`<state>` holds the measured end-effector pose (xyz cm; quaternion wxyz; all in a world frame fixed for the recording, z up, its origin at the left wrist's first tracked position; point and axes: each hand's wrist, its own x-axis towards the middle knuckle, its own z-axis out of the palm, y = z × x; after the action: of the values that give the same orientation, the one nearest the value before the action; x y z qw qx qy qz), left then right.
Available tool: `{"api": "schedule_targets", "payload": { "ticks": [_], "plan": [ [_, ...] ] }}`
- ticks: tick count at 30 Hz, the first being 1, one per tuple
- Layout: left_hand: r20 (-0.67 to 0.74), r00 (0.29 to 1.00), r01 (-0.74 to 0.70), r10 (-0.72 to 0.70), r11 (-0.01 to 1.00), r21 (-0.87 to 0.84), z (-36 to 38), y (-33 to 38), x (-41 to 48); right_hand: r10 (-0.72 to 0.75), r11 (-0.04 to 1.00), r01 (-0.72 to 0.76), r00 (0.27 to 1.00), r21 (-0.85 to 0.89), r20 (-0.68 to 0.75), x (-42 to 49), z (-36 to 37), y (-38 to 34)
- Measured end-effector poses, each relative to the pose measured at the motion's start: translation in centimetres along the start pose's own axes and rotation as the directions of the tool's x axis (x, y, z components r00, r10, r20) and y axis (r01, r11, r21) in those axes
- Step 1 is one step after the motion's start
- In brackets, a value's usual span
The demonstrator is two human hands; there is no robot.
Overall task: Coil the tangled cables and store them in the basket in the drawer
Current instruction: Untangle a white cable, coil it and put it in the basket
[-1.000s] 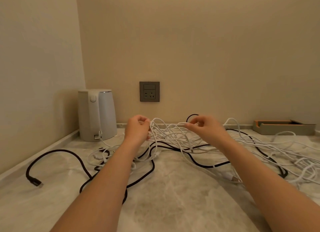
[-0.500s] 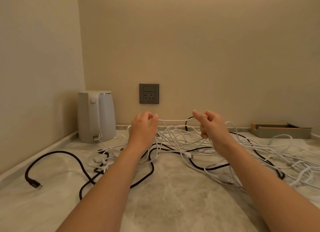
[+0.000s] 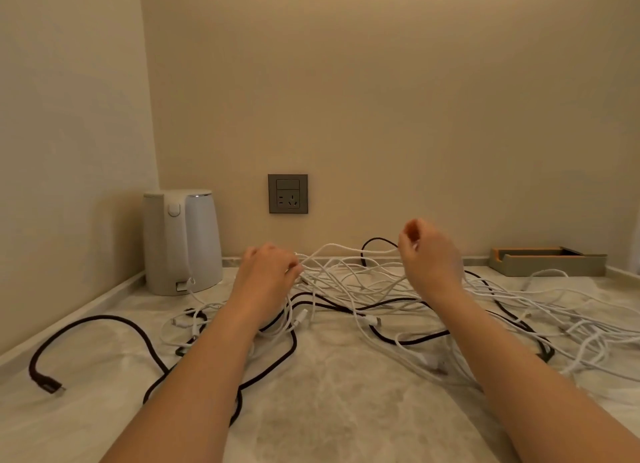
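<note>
Marble counter [image 3: 346, 421] fills the lower frame, with the white cables [image 3: 349, 282] in a loose tangle mid-frame, spreading to the right edge. One black cable [image 3: 114, 322] threads through them and loops out to the lower left, its plug lying free. Left hand [image 3: 265, 275] is centre-left, fingers curled into the bunch where several white strands meet, and it looks to be gripping them. Right hand [image 3: 431, 258] is centre-right and a bit higher, thumb and forefinger pinching one white strand lifted off the pile. Step reads as untangling, teasing out one lead; no coil started, so the task is early. Next move probably needs that strand followed to a free end and drawn clear while the left pins the knot. Black cable crosses among the whites and would likely snag. Kettle [image 3: 181, 241] stands at left by the wall, and its own white cord runs toward the tangle, so it could get pulled by mistake. Wall socket [image 3: 287, 193] sits above centre, tray [image 3: 547, 261] at far right by the wall. Drawer and basket are not in view
</note>
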<state>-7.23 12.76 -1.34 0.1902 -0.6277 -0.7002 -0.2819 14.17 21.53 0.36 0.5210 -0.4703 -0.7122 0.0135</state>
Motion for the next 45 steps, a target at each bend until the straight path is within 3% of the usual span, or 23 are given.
{"api": "schedule_targets", "payload": {
  "ticks": [1, 2, 6, 8, 10, 12, 16, 21, 24, 29, 33, 37, 42, 44, 45],
  "plan": [
    [-0.011, 0.999, -0.047, 0.047, 0.999, 0.008, -0.1, 0.1, 0.1, -0.114, 0.98, 0.118, 0.993, -0.159, 0.036, -0.2, 0.1, -0.1],
    [-0.028, 0.995, -0.091, 0.091, 0.996, 0.011, -0.2, 0.3, 0.1, -0.204, 0.954, 0.218, 0.975, -0.204, 0.087, -0.4, 0.3, -0.5],
    [-0.104, 0.96, -0.258, 0.261, 0.965, 0.04, -0.1, 1.3, 0.4, -0.466, 0.882, 0.468, 0.852, 0.053, 0.24, -1.7, 0.6, -3.3],
    [-0.123, 0.935, -0.327, 0.332, 0.943, 0.06, -0.1, 1.7, 0.5, -0.483, 0.871, 0.484, 0.818, 0.079, 0.314, -2.2, 0.6, -3.8],
    [-0.087, 0.938, -0.333, 0.336, 0.942, 0.046, -0.2, 2.1, 0.6, -0.452, 0.879, 0.476, 0.83, 0.006, 0.328, -2.2, 0.7, -3.6],
    [-0.039, 0.962, -0.268, 0.27, 0.962, 0.051, 0.0, 2.0, 0.5, -0.409, 0.907, 0.419, 0.869, 0.026, 0.279, -1.8, 0.7, -3.4],
    [-0.019, 0.998, -0.057, 0.058, 0.996, 0.069, 0.0, 0.5, 0.4, -0.214, 0.941, 0.193, 0.976, 0.279, 0.046, -0.6, -0.4, -2.3],
    [-0.006, 0.996, 0.094, -0.094, 0.985, 0.148, -0.1, -0.9, 0.3, 0.026, 0.864, -0.002, 0.999, 0.504, -0.041, 0.3, -0.7, -1.0],
    [0.041, 0.989, 0.134, -0.145, 0.968, 0.212, -0.1, -0.8, 0.4, 0.094, 0.801, -0.04, 0.994, 0.597, -0.059, 0.5, -1.1, -0.9],
    [-0.023, 0.999, 0.027, -0.024, 0.987, 0.161, -0.8, 1.2, 0.3, 0.041, 0.747, -0.134, 0.987, 0.651, 0.156, 0.2, -0.3, -0.9],
    [0.032, 0.988, -0.154, 0.154, 0.988, 0.016, -0.5, 4.1, 0.4, 0.057, 0.61, -0.187, 0.98, 0.77, 0.192, -0.2, -0.3, -2.0],
    [0.061, 0.994, -0.067, 0.088, 0.955, -0.289, 0.6, 4.4, 0.5, 0.235, 0.505, -0.261, 0.959, 0.823, 0.16, 0.3, -1.1, -1.6],
    [0.091, 0.995, 0.052, -0.036, 0.983, -0.174, 0.2, 2.5, 0.9, 0.347, 0.61, -0.261, 0.937, 0.748, 0.045, 0.4, -0.7, -1.0],
    [0.062, 0.998, 0.008, -0.001, 0.993, -0.119, 0.0, 2.1, 0.8, 0.256, 0.821, -0.179, 0.964, 0.543, -0.069, 0.7, -0.9, -0.5],
    [0.053, 0.998, -0.036, 0.041, 0.995, -0.094, -0.2, 2.2, 0.7, 0.138, 0.936, -0.097, 0.985, 0.339, -0.1, 0.8, -1.2, -0.2]
  ]
}}
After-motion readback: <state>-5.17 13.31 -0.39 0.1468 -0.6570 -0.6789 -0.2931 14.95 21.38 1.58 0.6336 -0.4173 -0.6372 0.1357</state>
